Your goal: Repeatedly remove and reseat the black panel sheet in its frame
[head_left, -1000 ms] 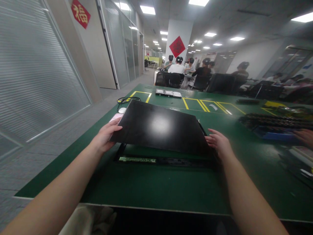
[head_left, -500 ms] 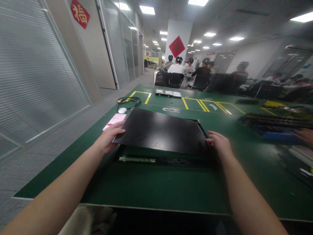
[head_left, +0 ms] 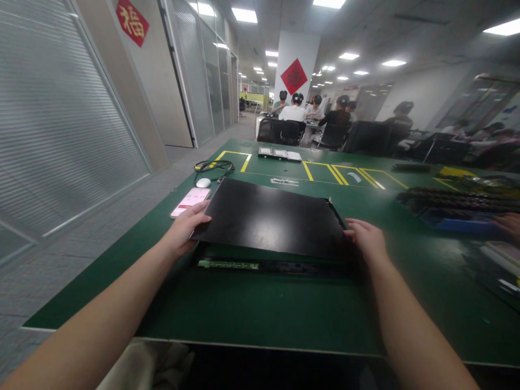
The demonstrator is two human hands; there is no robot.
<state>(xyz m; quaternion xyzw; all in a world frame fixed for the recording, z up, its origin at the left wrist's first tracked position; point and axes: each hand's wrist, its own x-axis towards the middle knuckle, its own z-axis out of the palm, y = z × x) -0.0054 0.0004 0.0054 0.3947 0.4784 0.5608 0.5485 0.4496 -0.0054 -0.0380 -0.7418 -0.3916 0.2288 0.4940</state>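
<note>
On green table (head_left: 260, 309), left hand (head_left: 182, 233) and right hand (head_left: 368, 241) gripping black panel (head_left: 268, 216) edges, fingertips hidden beneath, frame (head_left: 268, 265) partly covered.

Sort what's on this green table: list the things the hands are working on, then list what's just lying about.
In hand:
- black panel, gripped by left hand and right hand
- black frame with a green strip under the panel

Lying about:
- pink phone
- white mouse
- black cable
- small trays at the far edge
- dark keyboards on the right
</note>
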